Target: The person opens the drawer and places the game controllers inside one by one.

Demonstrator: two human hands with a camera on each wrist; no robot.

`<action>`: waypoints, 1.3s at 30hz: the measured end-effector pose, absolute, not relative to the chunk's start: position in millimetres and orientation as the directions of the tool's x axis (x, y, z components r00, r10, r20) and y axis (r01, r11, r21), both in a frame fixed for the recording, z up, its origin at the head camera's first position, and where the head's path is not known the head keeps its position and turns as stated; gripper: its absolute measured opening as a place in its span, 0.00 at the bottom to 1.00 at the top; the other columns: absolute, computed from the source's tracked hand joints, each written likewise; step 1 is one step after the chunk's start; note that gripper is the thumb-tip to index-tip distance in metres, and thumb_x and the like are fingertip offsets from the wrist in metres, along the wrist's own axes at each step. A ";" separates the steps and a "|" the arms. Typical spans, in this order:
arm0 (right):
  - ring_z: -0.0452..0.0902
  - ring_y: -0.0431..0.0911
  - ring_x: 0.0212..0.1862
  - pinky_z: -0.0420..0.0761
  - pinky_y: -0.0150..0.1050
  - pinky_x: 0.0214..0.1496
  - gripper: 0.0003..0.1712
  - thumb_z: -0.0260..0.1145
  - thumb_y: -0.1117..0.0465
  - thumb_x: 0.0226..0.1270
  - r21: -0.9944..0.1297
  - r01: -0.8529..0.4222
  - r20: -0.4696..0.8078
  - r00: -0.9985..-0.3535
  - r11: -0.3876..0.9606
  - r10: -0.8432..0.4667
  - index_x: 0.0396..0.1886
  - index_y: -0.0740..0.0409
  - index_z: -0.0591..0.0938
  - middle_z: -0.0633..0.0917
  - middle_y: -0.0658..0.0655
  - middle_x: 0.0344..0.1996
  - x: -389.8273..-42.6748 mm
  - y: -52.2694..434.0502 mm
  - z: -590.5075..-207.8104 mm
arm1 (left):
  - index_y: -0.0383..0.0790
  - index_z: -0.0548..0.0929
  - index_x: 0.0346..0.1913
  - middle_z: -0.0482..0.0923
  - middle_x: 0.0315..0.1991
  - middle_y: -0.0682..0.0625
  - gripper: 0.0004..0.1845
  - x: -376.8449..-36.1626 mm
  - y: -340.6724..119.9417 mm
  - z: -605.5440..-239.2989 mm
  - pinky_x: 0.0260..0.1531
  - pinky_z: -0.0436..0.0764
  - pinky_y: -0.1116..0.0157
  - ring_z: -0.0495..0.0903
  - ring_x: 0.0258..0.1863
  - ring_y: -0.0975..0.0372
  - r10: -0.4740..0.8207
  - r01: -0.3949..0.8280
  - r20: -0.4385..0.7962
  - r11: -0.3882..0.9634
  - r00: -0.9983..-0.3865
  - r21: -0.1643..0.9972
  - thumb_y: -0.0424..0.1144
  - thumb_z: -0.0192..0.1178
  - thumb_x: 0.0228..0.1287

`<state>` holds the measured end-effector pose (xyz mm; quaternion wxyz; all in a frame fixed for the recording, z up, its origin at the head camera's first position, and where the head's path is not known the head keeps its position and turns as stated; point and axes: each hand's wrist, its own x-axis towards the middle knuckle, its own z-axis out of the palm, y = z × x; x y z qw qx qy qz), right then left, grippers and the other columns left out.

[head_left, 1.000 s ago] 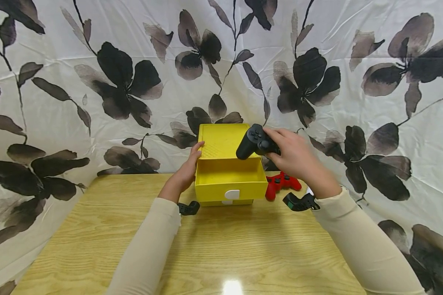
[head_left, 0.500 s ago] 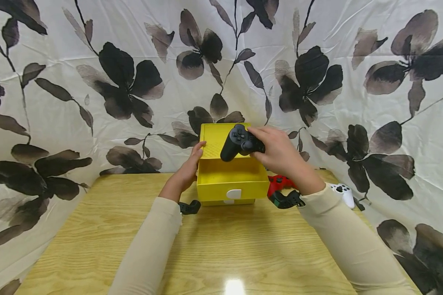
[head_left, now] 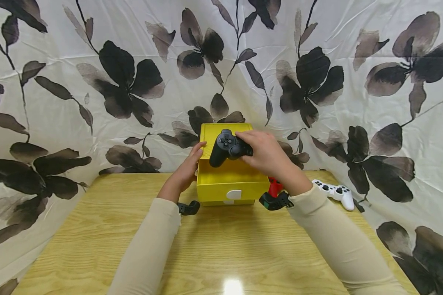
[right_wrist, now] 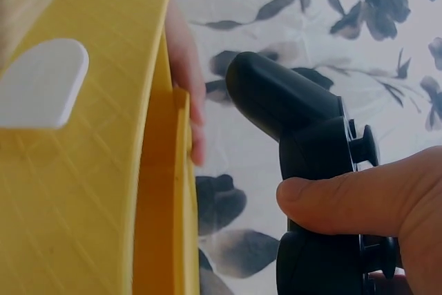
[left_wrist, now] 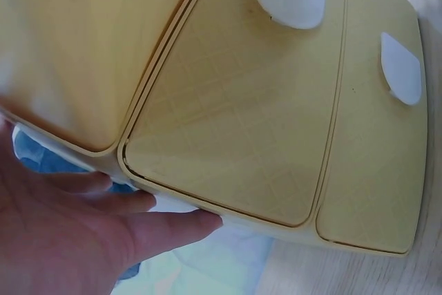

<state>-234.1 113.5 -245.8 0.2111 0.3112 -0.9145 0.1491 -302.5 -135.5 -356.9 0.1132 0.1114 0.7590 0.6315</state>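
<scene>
The right hand (head_left: 267, 152) has just swung leftward across the middle of the head view, taking the black controller (head_left: 224, 148) with it. From where I stand, the controller now hangs in the air across the back of the open yellow drawer (head_left: 213, 191), left grip dipping low; the right wrist view shows it apart from the rim. I'd judge it is nearly lined up with the opening. The hand pinches it firmly, thumb pressed flat to its body. Left of centre, the left hand (head_left: 183, 174) hasn't shifted: fingers spread straight along the box's side, seemingly steadying it. The arm's swing now covers most of the red controller (head_left: 274, 188) and fully bares the white controller (head_left: 334, 190) at right.
</scene>
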 end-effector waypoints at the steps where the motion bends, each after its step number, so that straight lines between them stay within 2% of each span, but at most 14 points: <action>1: 0.76 0.54 0.60 0.71 0.54 0.63 0.35 0.75 0.62 0.54 -0.138 -0.630 0.470 -0.721 0.764 -0.509 0.64 0.59 0.76 0.82 0.58 0.57 -234.4 111.9 -246.2 | 0.73 0.47 0.72 0.37 0.79 0.52 0.27 -302.8 -135.7 -356.6 0.62 0.61 0.32 0.44 0.77 0.44 0.312 0.026 -0.033 0.181 -0.950 0.983 0.66 0.33 0.73; 8: 0.75 0.53 0.62 0.68 0.54 0.63 0.35 0.75 0.60 0.55 -0.134 -0.613 0.411 -0.749 0.778 -0.520 0.65 0.57 0.76 0.81 0.57 0.59 -232.8 103.1 -249.4 | 0.69 0.45 0.75 0.38 0.79 0.49 0.28 -296.7 -135.3 -348.6 0.62 0.61 0.32 0.44 0.77 0.43 0.316 0.016 -0.046 0.190 -0.948 0.982 0.62 0.32 0.75; 13: 0.74 0.52 0.62 0.67 0.55 0.64 0.36 0.75 0.58 0.56 -0.142 -0.600 0.387 -0.766 0.787 -0.514 0.65 0.56 0.76 0.81 0.57 0.58 -231.0 101.6 -252.7 | 0.72 0.47 0.73 0.41 0.78 0.49 0.27 -301.7 -134.6 -356.9 0.61 0.62 0.32 0.47 0.77 0.44 0.294 0.030 -0.027 0.188 -0.955 0.982 0.65 0.32 0.74; 20: 0.74 0.52 0.60 0.68 0.54 0.63 0.35 0.75 0.59 0.55 -0.145 -0.591 0.359 -0.779 0.793 -0.515 0.65 0.54 0.76 0.81 0.57 0.57 -231.1 99.2 -256.4 | 0.72 0.49 0.72 0.43 0.78 0.48 0.26 -301.2 -133.9 -356.8 0.61 0.63 0.33 0.48 0.76 0.44 0.282 0.038 -0.016 0.185 -0.959 0.982 0.64 0.32 0.74; 26: 0.75 0.53 0.59 0.70 0.53 0.58 0.35 0.76 0.58 0.54 -0.146 -0.595 0.351 -0.778 0.790 -0.521 0.64 0.54 0.77 0.81 0.58 0.55 -230.9 97.3 -261.2 | 0.72 0.49 0.72 0.43 0.78 0.48 0.26 -299.7 -133.7 -356.9 0.62 0.62 0.32 0.48 0.77 0.45 0.280 0.044 -0.010 0.187 -0.960 0.981 0.63 0.32 0.75; 39: 0.76 0.53 0.59 0.71 0.53 0.58 0.35 0.76 0.55 0.54 -0.148 -0.586 0.311 -0.792 0.797 -0.525 0.63 0.53 0.77 0.82 0.56 0.57 -231.6 96.1 -267.8 | 0.71 0.49 0.73 0.42 0.78 0.49 0.26 -299.8 -133.1 -356.7 0.62 0.61 0.32 0.47 0.77 0.46 0.272 0.047 -0.007 0.193 -0.962 0.980 0.63 0.32 0.75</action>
